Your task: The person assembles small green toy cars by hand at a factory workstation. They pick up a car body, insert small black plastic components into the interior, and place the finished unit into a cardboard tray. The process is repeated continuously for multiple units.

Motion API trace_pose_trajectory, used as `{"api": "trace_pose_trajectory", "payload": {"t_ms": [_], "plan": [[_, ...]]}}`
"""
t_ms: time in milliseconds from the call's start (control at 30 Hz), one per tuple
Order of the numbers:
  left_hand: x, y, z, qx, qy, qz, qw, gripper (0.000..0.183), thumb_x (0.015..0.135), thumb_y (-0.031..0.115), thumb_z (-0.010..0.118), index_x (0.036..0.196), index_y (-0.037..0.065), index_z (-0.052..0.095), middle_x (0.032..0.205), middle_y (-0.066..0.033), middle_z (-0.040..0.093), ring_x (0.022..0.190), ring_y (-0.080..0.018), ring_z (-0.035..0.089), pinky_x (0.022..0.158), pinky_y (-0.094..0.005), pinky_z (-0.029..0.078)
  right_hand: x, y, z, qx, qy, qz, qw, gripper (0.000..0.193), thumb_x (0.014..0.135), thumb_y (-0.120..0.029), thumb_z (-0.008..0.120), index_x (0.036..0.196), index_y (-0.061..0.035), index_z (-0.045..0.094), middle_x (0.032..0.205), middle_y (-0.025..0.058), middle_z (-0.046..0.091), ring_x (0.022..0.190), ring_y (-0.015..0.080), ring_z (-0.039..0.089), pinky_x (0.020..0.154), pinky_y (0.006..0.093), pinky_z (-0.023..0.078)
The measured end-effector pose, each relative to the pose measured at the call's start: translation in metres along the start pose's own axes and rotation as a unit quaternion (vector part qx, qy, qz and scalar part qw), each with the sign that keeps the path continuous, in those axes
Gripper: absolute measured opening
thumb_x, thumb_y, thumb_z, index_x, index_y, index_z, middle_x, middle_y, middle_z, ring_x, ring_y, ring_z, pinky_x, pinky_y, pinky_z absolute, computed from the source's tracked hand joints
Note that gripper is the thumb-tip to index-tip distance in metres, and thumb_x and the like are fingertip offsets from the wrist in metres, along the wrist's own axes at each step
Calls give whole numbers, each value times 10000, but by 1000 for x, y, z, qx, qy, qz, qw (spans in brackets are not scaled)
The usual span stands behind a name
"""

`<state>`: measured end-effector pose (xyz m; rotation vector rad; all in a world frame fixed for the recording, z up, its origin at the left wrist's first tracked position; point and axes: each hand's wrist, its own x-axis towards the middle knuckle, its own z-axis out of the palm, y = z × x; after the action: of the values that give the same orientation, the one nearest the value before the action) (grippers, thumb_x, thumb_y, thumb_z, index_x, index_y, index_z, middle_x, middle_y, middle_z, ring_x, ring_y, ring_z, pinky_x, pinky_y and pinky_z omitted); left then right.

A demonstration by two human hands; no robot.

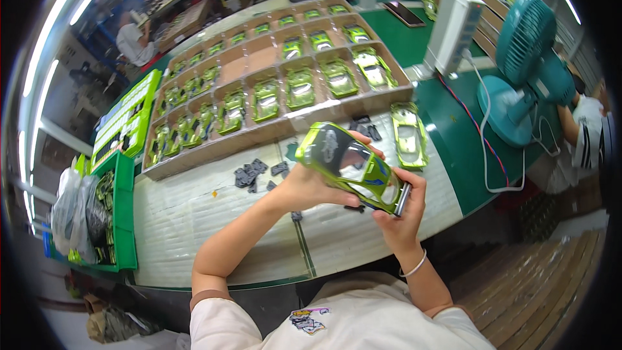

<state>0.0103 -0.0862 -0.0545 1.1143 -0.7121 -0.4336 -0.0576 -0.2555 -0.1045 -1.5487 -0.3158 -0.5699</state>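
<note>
Both hands are closed on one lime-green toy car body shell (356, 168), held tilted above the workbench (188, 227). The left hand (311, 188) grips it around the sides; the right hand (405, 214) pinches the end that carries a grey bar-like part (403, 199).

Progress, as judged: the held unit appears to be in the middle of handling, its bar part in place or nearly so; whether it is secured cannot be told. Most compartments of the cardboard carton (259, 133) hold similar shells, suggesting a batch well advanced. Outstanding: one loose shell (408, 135) lies outside the carton, to the right, and dark grey plastic pieces (249, 175) lie scattered on the bench.

Surface: pale, ribbed covering in front, green top at the right. A green crate (126, 220) with plastic bags (72, 214) stands at the left edge; a smartphone (405, 14) and a teal fan (528, 32) are at the far right.

Room: workshop with strip lights overhead; co-workers (134, 42) are present at other stations.
</note>
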Motion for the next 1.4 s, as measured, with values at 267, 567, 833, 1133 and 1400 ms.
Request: {"api": "trace_pose_trajectory", "payload": {"t_ms": [267, 567, 833, 1133, 1400], "plan": [[-2, 21, 9, 192, 79, -15, 978, 813, 625, -6, 779, 1297, 42, 323, 1211, -112, 497, 1121, -186, 493, 942, -365, 431, 4, 1, 0, 16, -76, 97, 992, 732, 735, -477, 688, 1190, 10, 386, 1031, 160, 571, 948, 203, 567, 815, 307, 446], [61, 107, -170, 571, 413, -51, 707, 856, 700, 478, 668, 1266, -59, 316, 1053, -253, 567, 939, -297, 591, 801, -375, 486, 14, -8, 9, -35, -132, 73, 988, 639, 743, -100, 687, 1266, -39, 325, 1122, 125, 584, 997, 242, 577, 825, 342, 454], [71, 89, -303, 701, 399, -379, 454, 864, 628, 523, 692, 1237, -13, 396, 1173, -215, 542, 1091, -327, 531, 904, -403, 433, 16, -8, 9, -58, -146, 50, 986, 551, 751, -51, 660, 1224, -24, 380, 1032, 118, 617, 955, 262, 593, 817, 346, 456], [132, 40, -275, 744, 311, -225, 547, 793, 695, 560, 646, 1201, -8, 423, 1085, -215, 582, 1033, -338, 561, 868, -406, 451, 16, -7, 9, -59, -154, 43, 985, 535, 749, -44, 656, 1211, -21, 388, 995, 119, 626, 923, 278, 600, 812, 350, 460], [176, 9, -220, 695, 360, -306, 542, 877, 632, 447, 722, 1234, -52, 326, 1122, -228, 563, 1053, -349, 550, 907, -388, 437, 15, -6, 8, -69, -142, 48, 986, 504, 758, -45, 645, 1201, -21, 406, 990, 106, 630, 903, 267, 600, 798, 343, 462]]}}
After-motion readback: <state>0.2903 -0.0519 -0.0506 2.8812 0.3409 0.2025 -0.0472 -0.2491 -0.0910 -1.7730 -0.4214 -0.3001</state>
